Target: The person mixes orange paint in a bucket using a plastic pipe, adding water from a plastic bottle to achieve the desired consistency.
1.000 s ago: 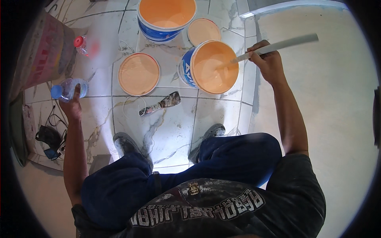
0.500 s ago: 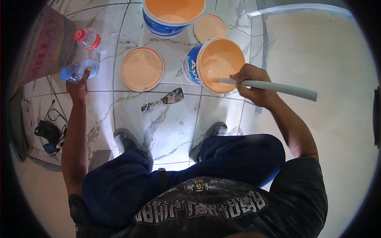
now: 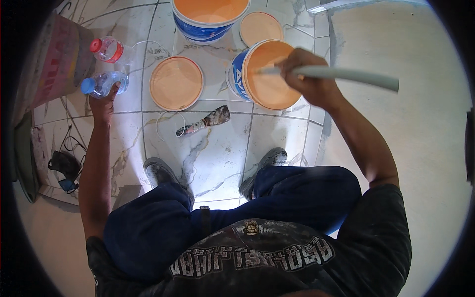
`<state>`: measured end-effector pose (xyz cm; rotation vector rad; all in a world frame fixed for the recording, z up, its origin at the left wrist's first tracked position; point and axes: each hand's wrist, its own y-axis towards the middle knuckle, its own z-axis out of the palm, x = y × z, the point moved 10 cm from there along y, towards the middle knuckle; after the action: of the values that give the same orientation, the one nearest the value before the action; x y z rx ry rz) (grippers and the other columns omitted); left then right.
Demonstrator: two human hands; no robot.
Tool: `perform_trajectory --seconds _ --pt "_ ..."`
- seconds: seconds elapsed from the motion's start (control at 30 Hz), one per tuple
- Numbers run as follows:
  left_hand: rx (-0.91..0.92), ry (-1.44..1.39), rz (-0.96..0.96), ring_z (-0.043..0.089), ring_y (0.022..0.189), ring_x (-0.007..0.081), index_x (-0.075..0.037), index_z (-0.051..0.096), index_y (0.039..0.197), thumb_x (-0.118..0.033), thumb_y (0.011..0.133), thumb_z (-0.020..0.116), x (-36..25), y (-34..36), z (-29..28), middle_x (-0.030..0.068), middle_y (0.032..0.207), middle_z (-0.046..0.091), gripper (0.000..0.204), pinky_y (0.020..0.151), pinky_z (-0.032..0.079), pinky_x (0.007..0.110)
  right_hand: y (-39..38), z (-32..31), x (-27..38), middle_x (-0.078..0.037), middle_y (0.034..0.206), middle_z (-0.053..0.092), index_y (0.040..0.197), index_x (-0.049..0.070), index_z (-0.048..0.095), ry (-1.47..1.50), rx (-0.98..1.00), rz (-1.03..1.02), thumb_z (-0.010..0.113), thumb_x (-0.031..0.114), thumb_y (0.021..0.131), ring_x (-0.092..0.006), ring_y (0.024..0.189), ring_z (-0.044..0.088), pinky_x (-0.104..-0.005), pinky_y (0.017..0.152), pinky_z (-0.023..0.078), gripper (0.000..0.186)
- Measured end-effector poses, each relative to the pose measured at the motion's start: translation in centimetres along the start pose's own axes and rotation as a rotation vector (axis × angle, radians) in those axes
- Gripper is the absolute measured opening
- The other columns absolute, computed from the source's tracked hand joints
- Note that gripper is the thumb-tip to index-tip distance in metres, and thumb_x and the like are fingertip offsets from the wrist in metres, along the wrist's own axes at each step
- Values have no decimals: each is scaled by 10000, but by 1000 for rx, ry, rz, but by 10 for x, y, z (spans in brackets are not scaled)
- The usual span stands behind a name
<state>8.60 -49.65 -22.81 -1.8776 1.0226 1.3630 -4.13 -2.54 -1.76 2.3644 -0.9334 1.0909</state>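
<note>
My left hand [image 3: 105, 103] is closed around a clear plastic bottle [image 3: 110, 83] with a blue cap, at the far left. A second clear bottle [image 3: 106, 50] with a red cap lies just beyond it. My right hand [image 3: 310, 79] grips a pale grey pipe [image 3: 363, 76], whose thick end sticks out to the right. The pipe's other end reaches into a blue and white bucket [image 3: 239, 74] of orange paint and blurs there. On the tiles between my hands lie an orange-coated round lid [image 3: 176, 83] and a dirty scraper [image 3: 204, 122].
Farther off stands another blue bucket [image 3: 203, 30] coated orange inside, with a second lid [image 3: 261, 28] beside it. A large pinkish container [image 3: 62, 59] is at the left. Black cables and a dark device [image 3: 64, 163] lie near my left forearm. My shoes rest on the marbled tiles [image 3: 213, 163].
My right hand has moved up and away over the bucket, swinging the pipe with it. My left hand, still holding the bottle, has shifted slightly right and away.
</note>
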Motion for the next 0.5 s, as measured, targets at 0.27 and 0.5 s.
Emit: perform_trajectory --seconds 0.27,0.5 --pt "44 97 5 587 1052 210 -6 563 1205 -234 766 847 6 0 -1 94 1155 617 571 945 467 353 -34 -49 -35 -113 865 657 803 15 597 -181 103 314 639 12 846 -206 842 661 -342 746 532 60" --pt "32 129 6 574 1093 221 0 533 1256 -266 759 851 6 3 -6 110 1189 605 648 974 457 358 5 -13 -8 -55 806 608 837 34 599 -35 -65 78 666 52 828 -157 733 588 -303 660 472 71"
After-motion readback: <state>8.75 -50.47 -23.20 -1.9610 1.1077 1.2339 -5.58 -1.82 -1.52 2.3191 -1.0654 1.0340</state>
